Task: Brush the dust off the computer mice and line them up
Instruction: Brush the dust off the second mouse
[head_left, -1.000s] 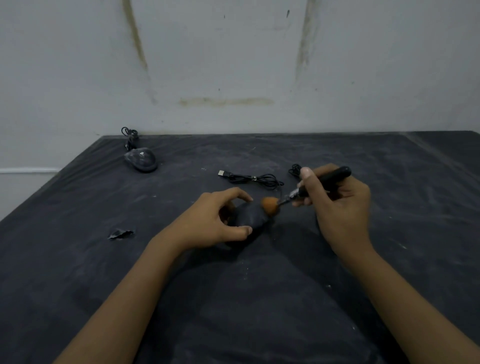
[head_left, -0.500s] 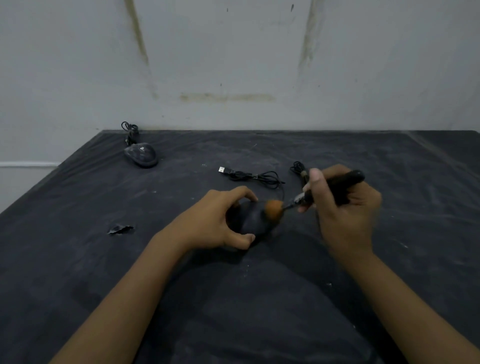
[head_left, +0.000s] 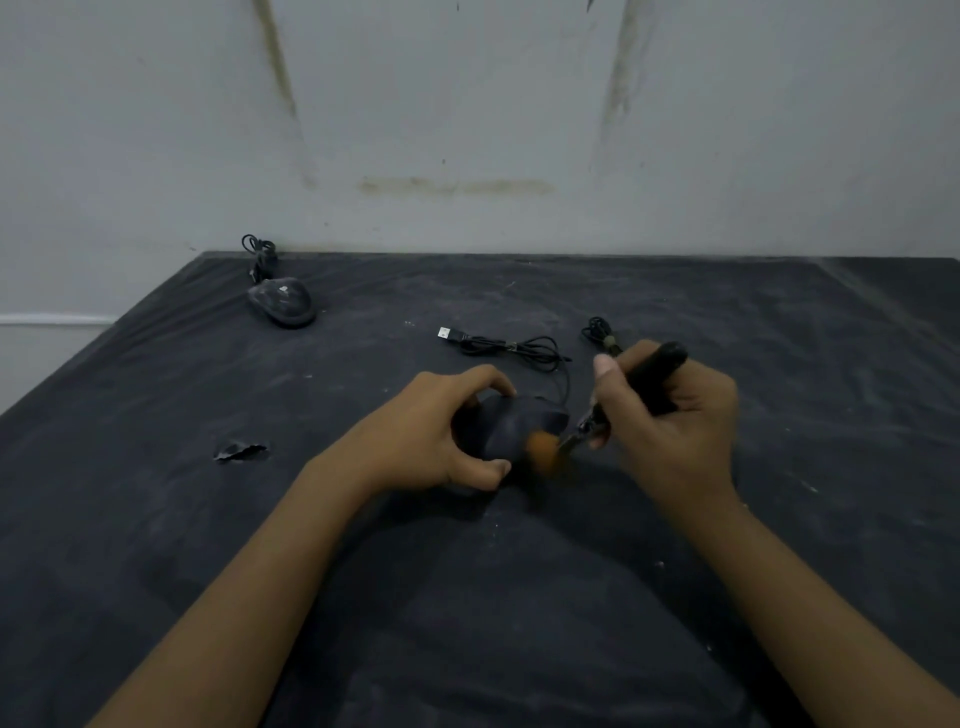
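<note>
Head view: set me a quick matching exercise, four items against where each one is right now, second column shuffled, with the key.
Items
1. brush
2. near mouse
3. far mouse
4. USB plug

Places
A. back left of the table, untouched
B. gripped in the right hand
C. held by the left hand
D. lying loose mid-table, beyond both hands

Pairs: 1-B, 2-C, 3-A, 4-D

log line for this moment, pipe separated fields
step: brushing mouse | left hand: grips mouse on black cloth | right hand: holds brush, orange bristles blurred at mouse's near edge | second mouse: far left, untouched
</note>
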